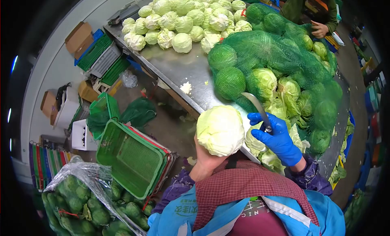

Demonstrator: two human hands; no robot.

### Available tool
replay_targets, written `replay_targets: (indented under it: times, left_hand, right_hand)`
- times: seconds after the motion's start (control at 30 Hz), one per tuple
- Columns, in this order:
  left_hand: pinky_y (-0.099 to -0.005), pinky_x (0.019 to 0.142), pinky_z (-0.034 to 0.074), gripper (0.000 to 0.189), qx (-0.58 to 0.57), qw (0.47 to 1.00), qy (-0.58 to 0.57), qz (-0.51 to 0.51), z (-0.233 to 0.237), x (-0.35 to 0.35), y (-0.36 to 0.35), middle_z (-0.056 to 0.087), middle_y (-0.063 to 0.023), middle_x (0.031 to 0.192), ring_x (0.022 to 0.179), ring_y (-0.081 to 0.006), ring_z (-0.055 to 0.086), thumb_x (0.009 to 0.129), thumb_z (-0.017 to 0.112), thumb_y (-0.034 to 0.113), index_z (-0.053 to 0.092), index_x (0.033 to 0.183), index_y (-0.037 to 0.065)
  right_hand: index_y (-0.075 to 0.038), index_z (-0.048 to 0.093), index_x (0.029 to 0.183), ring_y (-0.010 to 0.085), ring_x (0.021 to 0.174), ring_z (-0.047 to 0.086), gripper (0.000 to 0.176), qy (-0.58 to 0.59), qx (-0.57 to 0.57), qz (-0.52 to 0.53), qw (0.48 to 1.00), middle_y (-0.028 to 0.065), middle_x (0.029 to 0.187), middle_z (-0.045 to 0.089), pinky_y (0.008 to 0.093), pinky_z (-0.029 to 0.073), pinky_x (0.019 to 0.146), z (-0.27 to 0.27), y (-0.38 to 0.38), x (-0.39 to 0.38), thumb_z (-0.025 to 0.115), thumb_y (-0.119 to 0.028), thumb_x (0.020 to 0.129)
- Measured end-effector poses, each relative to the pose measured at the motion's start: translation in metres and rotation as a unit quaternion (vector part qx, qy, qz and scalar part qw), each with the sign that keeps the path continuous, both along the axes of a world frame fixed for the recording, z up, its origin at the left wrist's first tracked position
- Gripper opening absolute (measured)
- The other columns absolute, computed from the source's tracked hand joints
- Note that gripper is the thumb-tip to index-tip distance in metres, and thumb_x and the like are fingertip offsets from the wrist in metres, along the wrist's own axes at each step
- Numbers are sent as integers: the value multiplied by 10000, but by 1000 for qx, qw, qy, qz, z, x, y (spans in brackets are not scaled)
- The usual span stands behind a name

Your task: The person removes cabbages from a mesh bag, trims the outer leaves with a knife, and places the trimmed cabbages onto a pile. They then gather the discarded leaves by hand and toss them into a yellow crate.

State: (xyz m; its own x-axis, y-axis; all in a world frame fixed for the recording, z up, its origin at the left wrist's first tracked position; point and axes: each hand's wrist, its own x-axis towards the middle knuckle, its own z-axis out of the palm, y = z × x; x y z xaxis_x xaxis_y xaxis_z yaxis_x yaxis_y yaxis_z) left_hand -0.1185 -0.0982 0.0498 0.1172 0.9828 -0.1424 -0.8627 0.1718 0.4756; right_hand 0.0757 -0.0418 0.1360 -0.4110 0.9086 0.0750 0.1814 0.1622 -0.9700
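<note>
A pale green cabbage [220,130] rests in my bare left hand [206,158], which cups it from below at the table's near edge. In my blue-gloved right hand [277,134] is a knife [257,104] with a curved blade pointing up and to the left. The blade is just right of the cabbage and apart from it. Loose cabbages with outer leaves [280,88] spill from a green mesh bag [272,49] beyond my right hand. Another cabbage [255,142] sits partly hidden behind that hand.
Many trimmed cabbages [183,25] are heaped at the far end of the metal table [170,69]. Green crates [130,159] and bagged produce [89,203] stand on the floor to the left. Another person's hand [320,30] touches the mesh bag at the far right.
</note>
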Motion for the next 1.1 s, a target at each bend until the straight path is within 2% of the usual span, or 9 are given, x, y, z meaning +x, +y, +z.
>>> replay_targets:
  times: [0.03, 0.37, 0.47, 0.53, 0.7, 0.83, 0.93, 1.0, 1.1]
  left_hand:
    - [-481, 1056, 317, 715, -40, 975, -212, -55, 3, -1, 1, 424, -80, 1377, 1268, -299, 393, 798, 536, 571, 387, 1360, 156]
    - [-463, 1027, 362, 624, -97, 988, -123, -14, 1, 1, -3, 437, -116, 1354, 1229, -287, 441, 903, 359, 505, 328, 1383, 107]
    - [-476, 1046, 327, 644, -93, 990, -104, -7, 1, 1, -2, 419, -109, 1374, 1245, -294, 421, 874, 393, 522, 344, 1381, 127]
    - [-493, 1059, 297, 683, -108, 989, -97, -11, 9, 0, -3, 379, -102, 1411, 1273, -315, 387, 853, 392, 571, 358, 1380, 137]
    - [-501, 1045, 310, 660, -116, 980, -159, -21, 14, -12, -9, 374, -88, 1417, 1281, -309, 381, 862, 332, 572, 379, 1374, 158]
    - [-505, 1040, 312, 619, -44, 986, -161, -6, 5, -16, -11, 408, -67, 1397, 1284, -280, 388, 873, 335, 539, 382, 1372, 177]
    - [-492, 1064, 277, 611, -48, 977, -205, 24, -13, -17, -28, 388, -36, 1413, 1311, -240, 348, 873, 392, 533, 379, 1375, 186]
    - [-480, 1066, 275, 597, -52, 977, -204, 37, -23, -25, -36, 374, -20, 1422, 1322, -224, 328, 877, 427, 521, 379, 1375, 196]
    - [-451, 1056, 297, 552, -104, 955, -271, 62, -32, -28, -51, 387, -12, 1414, 1308, -219, 347, 895, 437, 489, 401, 1362, 196]
  right_hand:
    - [-80, 592, 1167, 54, 745, 487, 414, -26, 16, 20, 999, -13, 954, 599, 218, 425, 654, 8, -1, -4, 709, -111, 771]
    - [-107, 616, 1003, 180, 701, 612, 223, -202, 295, 95, 929, 97, 868, 591, 263, 478, 621, 15, 7, -35, 677, -160, 795]
    - [-82, 622, 961, 134, 694, 593, 164, -72, 180, 92, 977, 64, 835, 602, 247, 469, 628, 16, 6, -34, 668, -119, 809]
    - [-61, 625, 934, 83, 711, 555, 120, 55, -36, -24, 998, 11, 817, 597, 236, 457, 640, 17, 6, -30, 657, -78, 820]
    - [-56, 616, 1008, 63, 770, 521, 211, 42, -31, -34, 998, -9, 872, 577, 225, 440, 669, -9, 16, -20, 671, -73, 806]
    - [-39, 538, 1196, 128, 852, 527, 487, -34, 152, 29, 987, 42, 1016, 560, 241, 416, 669, -22, 22, -34, 697, -112, 742]
    - [-28, 567, 1145, 130, 921, 527, 424, -21, 43, 73, 996, 42, 1059, 565, 244, 420, 679, -12, 18, -51, 689, -88, 743]
    - [-32, 574, 1119, 87, 758, 500, 397, -27, 78, 96, 992, 14, 997, 580, 225, 401, 635, -39, 30, -59, 686, -98, 745]
    - [-21, 593, 1083, 52, 661, 483, 316, -11, -74, 105, 992, 14, 943, 607, 215, 396, 551, -71, 42, -73, 638, -176, 812]
